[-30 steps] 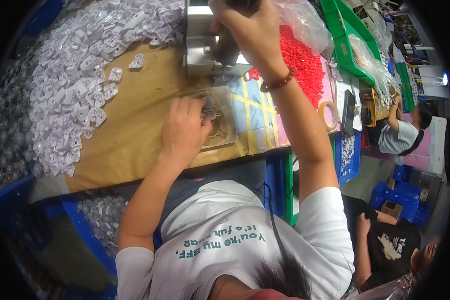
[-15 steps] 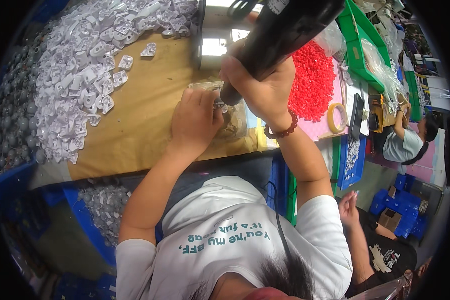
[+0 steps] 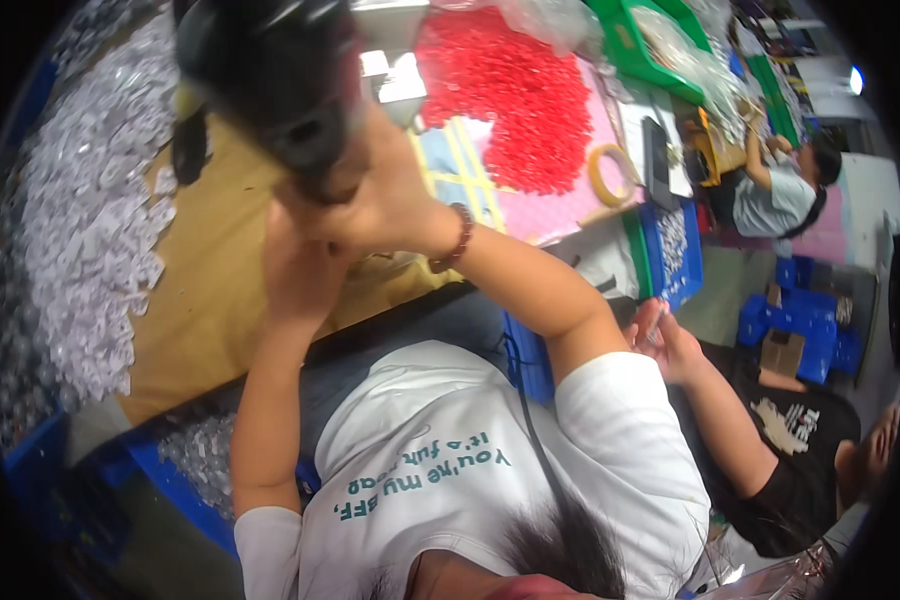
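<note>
A large black power tool point(image 3: 265, 75), blurred and close to the camera, is held in my right hand point(image 3: 400, 185). Its fingers wrap round the lower part of it, and a dark red bead bracelet circles that wrist. Directly below, my left hand point(image 3: 302, 275) meets the right one over the brown table cover point(image 3: 205, 290). The fingers of the left hand are hidden behind the right hand and the tool and smeared by motion. Whatever may lie between the two hands does not show.
A heap of white plastic parts point(image 3: 90, 230) covers the left side, with grey round parts point(image 3: 0, 330) beyond. Small red parts point(image 3: 530, 110), a tape roll point(image 3: 612, 175) and a green tray point(image 3: 655, 50) lie right. A co-worker's hand point(image 3: 667, 345) is near my right elbow.
The power tool and my right hand have swung left and closer to the camera. My left hand has shifted left and down. The view has turned, so the heaps appear further left.
</note>
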The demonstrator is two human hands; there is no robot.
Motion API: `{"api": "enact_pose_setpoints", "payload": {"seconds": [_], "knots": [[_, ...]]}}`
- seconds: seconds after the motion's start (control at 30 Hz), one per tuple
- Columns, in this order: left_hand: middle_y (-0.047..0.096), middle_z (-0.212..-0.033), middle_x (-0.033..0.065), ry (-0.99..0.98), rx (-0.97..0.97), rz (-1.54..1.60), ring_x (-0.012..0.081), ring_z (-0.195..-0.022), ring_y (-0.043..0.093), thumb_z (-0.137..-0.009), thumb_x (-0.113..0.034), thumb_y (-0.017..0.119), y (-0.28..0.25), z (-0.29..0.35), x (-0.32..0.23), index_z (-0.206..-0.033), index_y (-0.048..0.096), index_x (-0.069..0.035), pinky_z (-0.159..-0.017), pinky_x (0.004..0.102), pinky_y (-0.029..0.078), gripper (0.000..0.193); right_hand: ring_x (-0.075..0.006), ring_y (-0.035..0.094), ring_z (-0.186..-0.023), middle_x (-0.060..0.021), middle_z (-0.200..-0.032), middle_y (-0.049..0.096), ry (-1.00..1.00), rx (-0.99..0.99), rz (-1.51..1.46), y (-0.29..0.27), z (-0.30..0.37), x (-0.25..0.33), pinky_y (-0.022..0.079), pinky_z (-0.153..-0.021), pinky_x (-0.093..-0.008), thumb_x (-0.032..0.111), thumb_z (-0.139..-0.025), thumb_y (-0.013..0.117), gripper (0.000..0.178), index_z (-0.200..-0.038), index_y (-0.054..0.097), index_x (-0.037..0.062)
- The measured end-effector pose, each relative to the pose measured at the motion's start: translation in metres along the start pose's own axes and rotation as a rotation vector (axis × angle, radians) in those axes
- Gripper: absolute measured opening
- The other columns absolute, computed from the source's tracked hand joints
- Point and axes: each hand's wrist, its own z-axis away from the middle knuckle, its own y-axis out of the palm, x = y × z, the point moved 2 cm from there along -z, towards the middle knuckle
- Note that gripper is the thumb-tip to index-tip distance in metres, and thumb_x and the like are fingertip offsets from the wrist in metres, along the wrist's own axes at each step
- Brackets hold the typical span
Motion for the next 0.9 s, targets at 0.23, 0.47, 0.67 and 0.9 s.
{"api": "enact_pose_setpoints", "payload": {"seconds": [0.23,0.47,0.67,0.9], "knots": [[0.061,-0.117,0.0154,-0.041,-0.001,0.082,0.0389,-0.113,0.053,-0.083,-0.014,0.069,0.000,-0.003,-0.004,-0.116,0.061,-0.004,-0.093,0.0463,0.043,0.035,-0.0173,0.066,-0.087,-0.0128,-0.101,0.067,0.028,0.007,-0.081,-0.005,0.008,-0.002,0.053,-0.082,-0.0313,0.017,-0.071,0.080,0.067,-0.130,0.051,0.0016],[0.063,-0.108,0.0148,-0.068,-0.051,0.259,0.0374,-0.101,0.055,-0.084,-0.013,0.068,-0.004,-0.007,-0.015,-0.109,0.063,-0.004,-0.086,0.0459,0.043,0.027,-0.0194,0.067,-0.088,-0.0138,-0.100,0.068,0.060,0.034,-0.140,-0.007,0.010,0.001,0.053,-0.082,-0.0329,0.018,-0.070,0.080,0.068,-0.130,0.051,0.0029],[0.060,-0.101,0.0144,0.043,-0.081,0.116,0.0373,-0.096,0.053,-0.078,-0.009,0.069,0.000,-0.001,-0.004,-0.104,0.059,-0.004,-0.082,0.0471,0.043,0.029,-0.0201,0.066,-0.083,-0.0116,-0.096,0.066,0.147,0.104,-0.099,-0.009,0.004,-0.002,0.053,-0.077,-0.0326,0.010,-0.073,0.076,0.057,-0.123,0.051,0.0030],[0.059,-0.117,0.0146,-0.026,-0.106,-0.059,0.0366,-0.112,0.052,-0.073,-0.005,0.074,-0.012,0.001,-0.006,-0.111,0.061,-0.002,-0.097,0.0436,0.044,0.041,-0.0119,0.062,-0.072,-0.0028,-0.085,0.062,0.425,-0.197,-0.420,-0.037,-0.021,-0.018,0.052,-0.064,-0.0263,-0.002,-0.086,0.067,0.031,-0.112,0.051,0.0029]]}}
